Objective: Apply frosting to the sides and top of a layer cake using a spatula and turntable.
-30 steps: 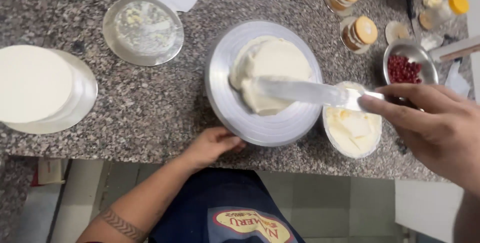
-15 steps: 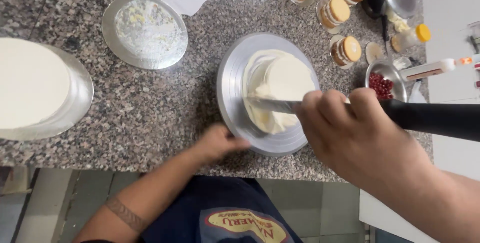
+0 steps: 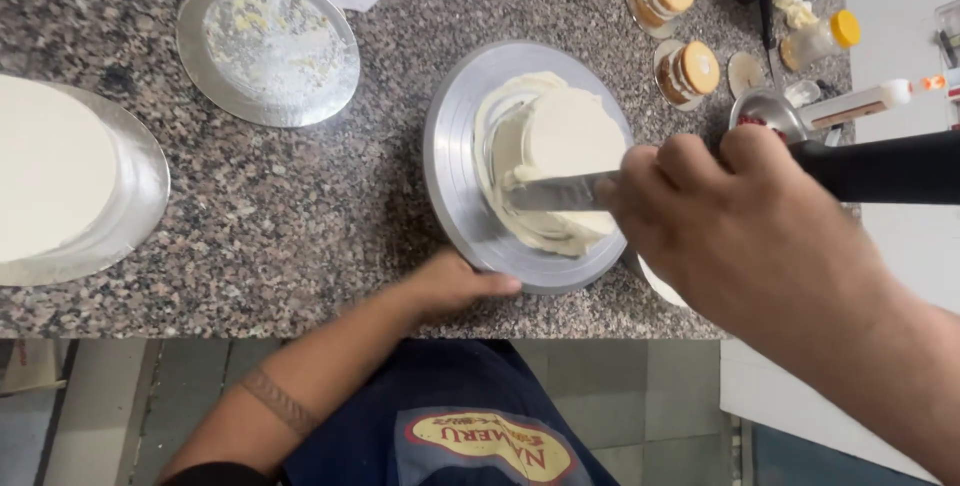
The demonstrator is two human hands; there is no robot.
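The small cake (image 3: 560, 161), coated in pale cream, stood a little right of centre on the round metal turntable (image 3: 455, 176), which sat on the speckled stone counter (image 3: 300, 226) near its front edge. Across the cake's near side lay the flat blade of a spatula (image 3: 555, 192), its black handle running off to the right.

Our right hand (image 3: 740, 221) was clamped around that handle, knuckles up, with the blade resting against the cream. Our left hand (image 3: 450, 286) lay at the turntable's front rim, fingers curled and touching the metal edge; it held nothing else.

To smooth the coat well, we judged the blade should stay at a steady shallow angle and nearly still, while the left hand turned the plate evenly under it. Pressure should be light, since cream had already piled in a ridge at the cake's left and near foot, and a hard scrape could bare the sponge.

Further out, a silver cake board (image 3: 268, 46) smeared with cream lay to the upper left, and a larger white cake on its own board (image 3: 60, 181) sat at the counter's left end. Small jars with biscuit tops (image 3: 690, 71) stood beyond the turntable, beside a metal bowl (image 3: 765, 111) and a yellow-capped bottle (image 3: 820, 41).

Compared with half a second before, the view had shifted so the turntable sat closer to the middle, the right hand had drawn a little further right off the cake, uncovering more of the blade, and the left hand kept its place at the rim.
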